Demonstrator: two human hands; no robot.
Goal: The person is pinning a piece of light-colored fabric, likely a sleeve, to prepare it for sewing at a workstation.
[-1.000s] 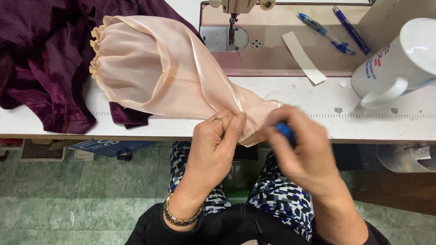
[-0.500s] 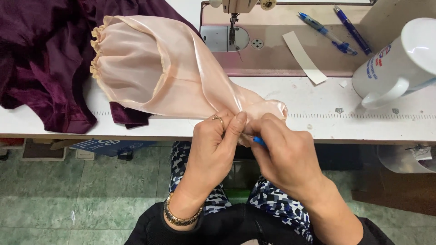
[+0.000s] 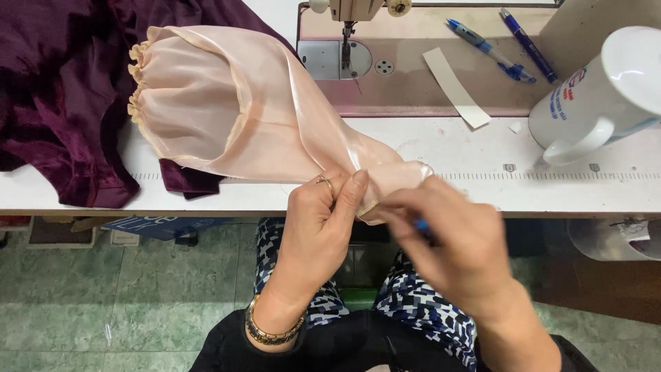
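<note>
A sheer peach fabric sleeve (image 3: 227,110) with a ruffled cuff lies across the white sewing table (image 3: 482,193), its narrow end hanging over the front edge. My left hand (image 3: 320,224) pinches that narrow end between thumb and fingers; it wears a ring and a gold bracelet. My right hand (image 3: 451,244) touches the same end from the right and grips a small blue-handled tool (image 3: 421,226), mostly hidden by the fingers.
Dark purple velvet cloth (image 3: 62,89) is heaped at the left. A sewing machine bed with needle (image 3: 344,52) sits behind. Two blue pens (image 3: 492,52), a paper strip (image 3: 456,86) and a white mug (image 3: 599,103) are at the right. Green floor lies below.
My right hand moved left from beside the sleeve end onto it, bringing the blue tool against the fabric. The left hand kept its pinch.
</note>
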